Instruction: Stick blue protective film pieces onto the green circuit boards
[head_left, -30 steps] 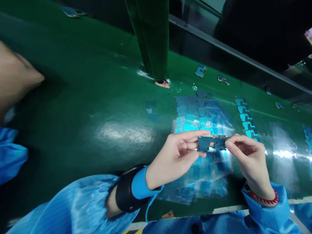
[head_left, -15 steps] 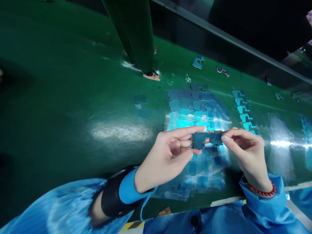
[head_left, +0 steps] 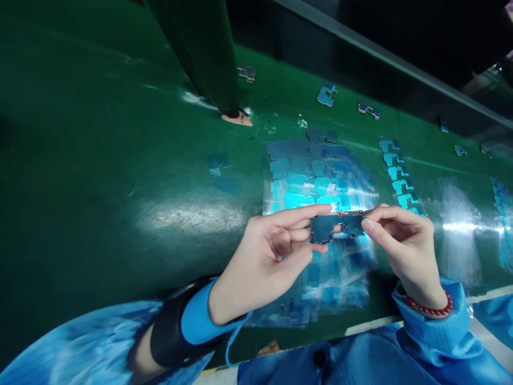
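Since a second ago, another person's hand that showed far to the left of the green post has gone from view. The post itself now sits further left in the picture, and a small grey piece just right of it has come into sight. The grip on the board has not changed.

The green work surface fills most of the view, with the post rising from it. To the right of the post's foot and nearer the person lies a pile of clear film sheets carrying blue shapes, and further right a strip of blue shapes.

The left hand and right hand meet over that pile. The left thumb and forefinger pinch the left end of the circuit board and the right thumb and forefinger pinch its right end, with the other fingers loosely curled. The board is held roughly level, off the surface, right of the post and nearer the person.

Two loose blue pieces lie right of the post, beyond the pile.
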`<action>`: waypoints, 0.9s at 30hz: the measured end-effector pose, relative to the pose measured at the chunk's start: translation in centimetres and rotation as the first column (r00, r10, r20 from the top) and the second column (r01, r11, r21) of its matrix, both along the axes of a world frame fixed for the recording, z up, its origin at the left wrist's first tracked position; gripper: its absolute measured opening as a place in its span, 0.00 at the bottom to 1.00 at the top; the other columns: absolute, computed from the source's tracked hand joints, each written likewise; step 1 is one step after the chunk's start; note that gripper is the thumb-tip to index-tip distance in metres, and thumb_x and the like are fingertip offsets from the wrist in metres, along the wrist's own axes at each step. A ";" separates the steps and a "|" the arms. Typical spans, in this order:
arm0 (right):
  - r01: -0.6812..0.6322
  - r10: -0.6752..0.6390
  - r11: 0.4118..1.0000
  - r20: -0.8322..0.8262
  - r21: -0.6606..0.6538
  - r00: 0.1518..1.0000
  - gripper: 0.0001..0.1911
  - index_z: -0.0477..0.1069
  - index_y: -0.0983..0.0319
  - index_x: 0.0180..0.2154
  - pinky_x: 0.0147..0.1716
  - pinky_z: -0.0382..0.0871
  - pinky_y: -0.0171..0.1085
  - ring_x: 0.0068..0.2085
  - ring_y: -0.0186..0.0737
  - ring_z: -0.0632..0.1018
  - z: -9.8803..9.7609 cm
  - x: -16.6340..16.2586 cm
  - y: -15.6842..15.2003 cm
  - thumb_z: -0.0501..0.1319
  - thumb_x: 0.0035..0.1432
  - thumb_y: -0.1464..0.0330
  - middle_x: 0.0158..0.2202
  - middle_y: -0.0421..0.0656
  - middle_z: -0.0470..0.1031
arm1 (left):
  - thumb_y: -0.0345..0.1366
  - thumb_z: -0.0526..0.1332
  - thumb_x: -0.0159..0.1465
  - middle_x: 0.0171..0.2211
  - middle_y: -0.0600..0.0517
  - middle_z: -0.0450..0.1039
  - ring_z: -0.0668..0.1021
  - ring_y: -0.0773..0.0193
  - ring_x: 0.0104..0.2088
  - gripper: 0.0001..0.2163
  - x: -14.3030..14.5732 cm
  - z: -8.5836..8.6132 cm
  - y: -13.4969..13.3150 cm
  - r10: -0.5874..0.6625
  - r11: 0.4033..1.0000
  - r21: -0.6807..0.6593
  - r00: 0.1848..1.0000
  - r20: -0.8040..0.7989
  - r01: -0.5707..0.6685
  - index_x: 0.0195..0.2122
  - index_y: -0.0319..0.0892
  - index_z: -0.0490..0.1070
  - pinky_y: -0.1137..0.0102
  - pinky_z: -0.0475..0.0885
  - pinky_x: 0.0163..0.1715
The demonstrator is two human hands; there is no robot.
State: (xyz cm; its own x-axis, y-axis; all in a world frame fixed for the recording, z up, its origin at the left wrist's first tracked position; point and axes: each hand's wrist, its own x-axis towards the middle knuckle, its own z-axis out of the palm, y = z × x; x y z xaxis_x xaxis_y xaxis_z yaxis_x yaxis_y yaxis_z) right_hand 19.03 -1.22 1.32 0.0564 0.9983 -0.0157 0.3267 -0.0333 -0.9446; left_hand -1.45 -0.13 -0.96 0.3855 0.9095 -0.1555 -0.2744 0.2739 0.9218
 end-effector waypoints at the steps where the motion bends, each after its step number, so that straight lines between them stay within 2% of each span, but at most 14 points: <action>1: 0.000 0.000 1.000 -0.003 -0.001 1.000 0.02 0.77 0.58 0.29 0.21 0.65 0.31 0.26 0.32 0.72 0.0 0.0 0.0 0.67 0.52 0.71 0.26 0.38 0.75 | 0.22 0.59 0.54 0.20 0.60 0.73 0.76 0.69 0.22 0.22 0.0 0.0 0.0 -0.001 1.000 0.000 1.000 0.003 0.001 0.50 0.43 0.74 0.65 0.81 0.38; 5: 0.011 -0.010 1.000 -0.012 0.002 1.000 0.03 0.77 0.58 0.29 0.23 0.68 0.32 0.26 0.33 0.73 0.2 -0.2 0.0 0.67 0.52 0.72 0.26 0.38 0.75 | 0.23 0.59 0.55 0.27 0.55 0.79 0.81 0.62 0.32 0.21 0.0 0.0 0.0 -0.001 1.000 0.000 1.000 -0.007 0.001 0.50 0.43 0.74 0.66 0.80 0.39; 12: 0.016 -0.016 1.000 -0.002 -0.007 1.000 0.03 0.77 0.58 0.29 0.25 0.71 0.33 0.27 0.34 0.74 0.4 -0.4 0.0 0.67 0.51 0.72 0.26 0.39 0.76 | 0.24 0.60 0.56 0.29 0.54 0.80 0.81 0.62 0.31 0.21 0.1 0.2 -0.1 0.003 1.000 -0.012 0.998 -0.062 -0.004 0.51 0.43 0.73 0.64 0.80 0.39; 18: 0.013 -0.013 1.000 0.005 -0.002 1.000 0.03 0.77 0.57 0.29 0.25 0.70 0.32 0.27 0.34 0.74 0.4 -0.2 0.0 0.67 0.52 0.72 0.26 0.38 0.76 | 0.23 0.60 0.55 0.30 0.54 0.80 0.81 0.64 0.27 0.20 0.1 0.0 0.0 0.012 0.999 0.048 0.999 -0.031 -0.011 0.49 0.44 0.75 0.66 0.81 0.37; 24: 0.005 -0.005 1.000 -0.020 0.006 1.000 0.06 0.77 0.57 0.29 0.25 0.68 0.32 0.28 0.32 0.73 0.2 -0.2 0.0 0.67 0.52 0.74 0.27 0.37 0.76 | 0.26 0.60 0.57 0.37 0.50 0.81 0.82 0.61 0.32 0.19 0.2 1.1 -0.2 0.035 0.997 -0.069 0.995 -0.089 -0.041 0.49 0.42 0.74 0.67 0.80 0.38; 27: 0.000 0.000 1.000 -0.023 0.011 1.000 0.05 0.77 0.57 0.30 0.25 0.68 0.32 0.27 0.32 0.73 0.1 -0.3 0.0 0.67 0.52 0.74 0.27 0.37 0.76 | 0.26 0.61 0.56 0.34 0.52 0.81 0.81 0.62 0.31 0.19 0.3 1.3 -0.3 0.042 0.995 -0.087 0.994 -0.102 -0.051 0.49 0.42 0.74 0.67 0.80 0.39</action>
